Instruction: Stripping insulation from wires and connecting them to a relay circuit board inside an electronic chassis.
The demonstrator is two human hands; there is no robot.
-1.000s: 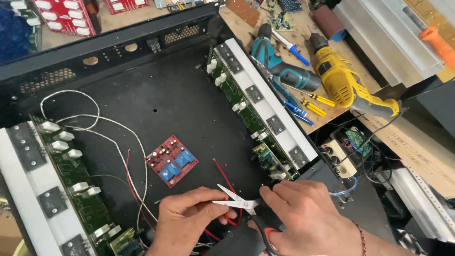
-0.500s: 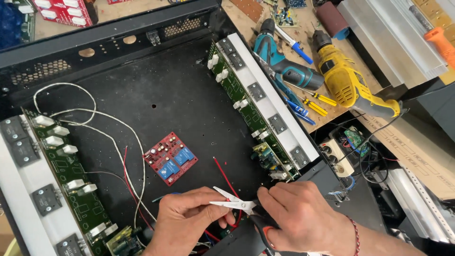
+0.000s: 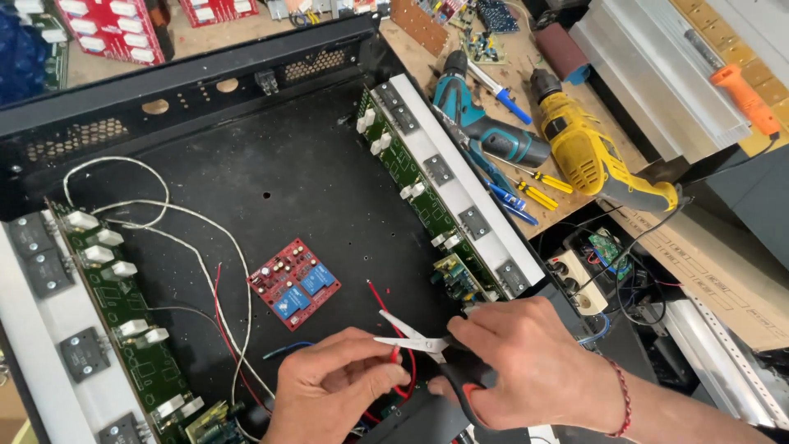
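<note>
Cluttered wooden workbench [image 3: 526, 99], cardboard sheet [image 3: 723, 271] at right, even bright light.

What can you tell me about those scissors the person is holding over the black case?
The scissors are small, with bright metal blades and dark handles trimmed in red. The right hand grips the handles from the right, fingers wrapped around them. The blades point left and stand slightly open, their tips at a thin red wire that the left hand pinches just below. They lie nearly level, above the front edge of the open black metal chassis.
</note>
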